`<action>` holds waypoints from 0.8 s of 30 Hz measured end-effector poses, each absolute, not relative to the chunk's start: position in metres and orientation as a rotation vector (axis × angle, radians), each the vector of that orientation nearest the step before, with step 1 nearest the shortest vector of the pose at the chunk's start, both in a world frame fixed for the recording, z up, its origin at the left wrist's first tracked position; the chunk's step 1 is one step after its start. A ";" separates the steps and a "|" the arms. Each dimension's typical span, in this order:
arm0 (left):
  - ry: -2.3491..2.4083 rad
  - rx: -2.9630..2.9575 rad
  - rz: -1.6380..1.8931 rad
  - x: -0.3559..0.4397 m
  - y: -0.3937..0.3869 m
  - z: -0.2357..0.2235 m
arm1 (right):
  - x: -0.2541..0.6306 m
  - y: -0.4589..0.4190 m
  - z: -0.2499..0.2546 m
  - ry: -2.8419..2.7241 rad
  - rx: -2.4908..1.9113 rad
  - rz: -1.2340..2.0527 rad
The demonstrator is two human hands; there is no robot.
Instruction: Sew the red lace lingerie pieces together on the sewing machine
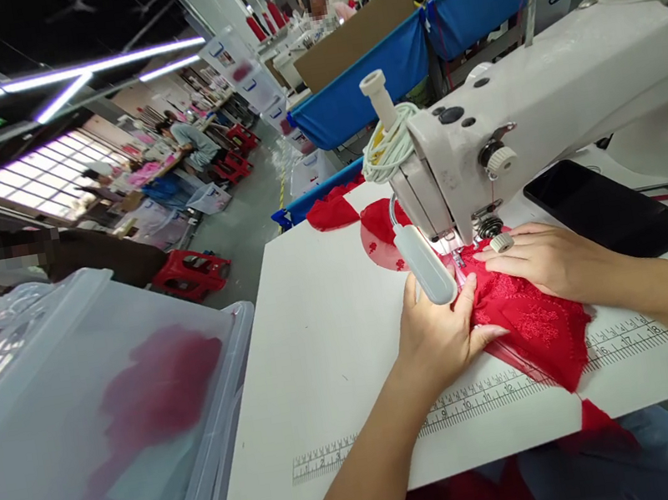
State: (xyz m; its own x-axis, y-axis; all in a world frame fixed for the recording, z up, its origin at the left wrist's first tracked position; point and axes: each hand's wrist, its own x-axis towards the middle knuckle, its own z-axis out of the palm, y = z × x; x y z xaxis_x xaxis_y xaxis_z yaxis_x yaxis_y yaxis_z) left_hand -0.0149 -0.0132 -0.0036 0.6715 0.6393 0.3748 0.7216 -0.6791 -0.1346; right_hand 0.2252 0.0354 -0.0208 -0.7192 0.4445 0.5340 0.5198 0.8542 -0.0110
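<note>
In the head view, right of centre, the left hand [436, 331] with fingers spread and the right hand [551, 262] laid flat press red embroidered fabric [524, 308] onto the white rectangular surface [309, 330], seemingly keeping it smooth beneath the white metal sewing machine [542, 82].

Your red cloth [530, 310] is rough with embroidery, your table [324, 344] smooth, your phone [609, 206] glossy, the bin [42, 406] plastic.
</note>
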 end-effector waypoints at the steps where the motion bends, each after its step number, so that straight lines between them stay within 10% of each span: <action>1: -1.044 -2.660 -0.450 -0.015 -0.012 -0.002 | 0.226 0.035 -0.022 -2.490 -0.708 -0.174; 24: -1.084 -2.687 -0.406 -0.013 -0.021 -0.009 | 0.228 0.026 -0.030 -2.441 -0.601 -0.150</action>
